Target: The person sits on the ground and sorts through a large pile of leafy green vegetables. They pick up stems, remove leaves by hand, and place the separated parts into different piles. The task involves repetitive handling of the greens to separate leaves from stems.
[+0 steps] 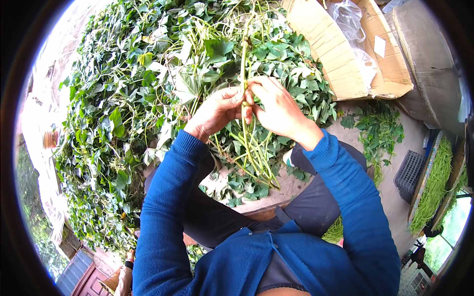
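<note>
Before my chest, my left hand pinches a long, leafless-looking green vine stem between thumb and fingers. My right hand grips the same stem right beside it, and the fingertips of both hands nearly meet. The stem runs up away from me past my hands. Below them hangs a bunch of thin green stalks, over the ground between my legs. Whether these stalks are all part of the held vine is unclear. Behind my hands spreads a large heap of leafy vines, apparently sweet potato.
An opened cardboard box with plastic bags stands at the upper right. Loose leaves lie below it. Farther right are a dark plastic crate and a container of green stalks. Another person's arm shows at lower left.
</note>
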A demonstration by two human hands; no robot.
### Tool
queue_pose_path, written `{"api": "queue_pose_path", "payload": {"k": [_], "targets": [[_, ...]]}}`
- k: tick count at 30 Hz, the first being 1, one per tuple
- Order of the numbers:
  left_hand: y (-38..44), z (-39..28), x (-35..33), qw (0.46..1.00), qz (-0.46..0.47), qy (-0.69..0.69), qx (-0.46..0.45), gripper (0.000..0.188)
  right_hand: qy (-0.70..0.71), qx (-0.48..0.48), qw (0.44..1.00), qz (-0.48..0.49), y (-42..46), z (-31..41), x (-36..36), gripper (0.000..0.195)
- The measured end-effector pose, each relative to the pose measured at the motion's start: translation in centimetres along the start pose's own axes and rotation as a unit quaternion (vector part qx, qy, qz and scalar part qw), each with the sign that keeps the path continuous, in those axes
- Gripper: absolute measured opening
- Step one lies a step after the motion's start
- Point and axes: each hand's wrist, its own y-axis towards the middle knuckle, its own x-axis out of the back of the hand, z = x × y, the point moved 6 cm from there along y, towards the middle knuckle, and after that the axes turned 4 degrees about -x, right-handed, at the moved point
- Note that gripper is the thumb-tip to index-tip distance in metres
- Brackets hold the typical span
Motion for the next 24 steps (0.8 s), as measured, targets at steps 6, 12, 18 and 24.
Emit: {"api": "queue_pose_path", "payload": {"k": [6, 12, 18, 24], "targets": [[0.6, -0.4, 1.2, 0.996, -0.087, 0.032, -0.003, 0.018, -0.143, 0.072, 0.987, 0.014, 0.2, 0.7, 0.5, 0.010], [0.4, -0.6, 3.6, 0.921, -0.258, 0.290, -0.017, 0.019, -0.263, 0.027, 0.940, 0.215, -1.6, 0.6, -0.6, 0.016], [0.6, -2.1, 3.6, 0.987, -0.117, -0.066, -0.089, 0.020, -0.009, -0.084, 0.993, 0.086, 0.0, -1.1, 2.2, 0.017], [1.0, -2.8, 1.7, 0.960, -0.004, -0.248, -0.129, 0.022, 0.304, -0.031, 0.950, 0.065, 0.5, -0.4, -1.9, 0.035]]}}
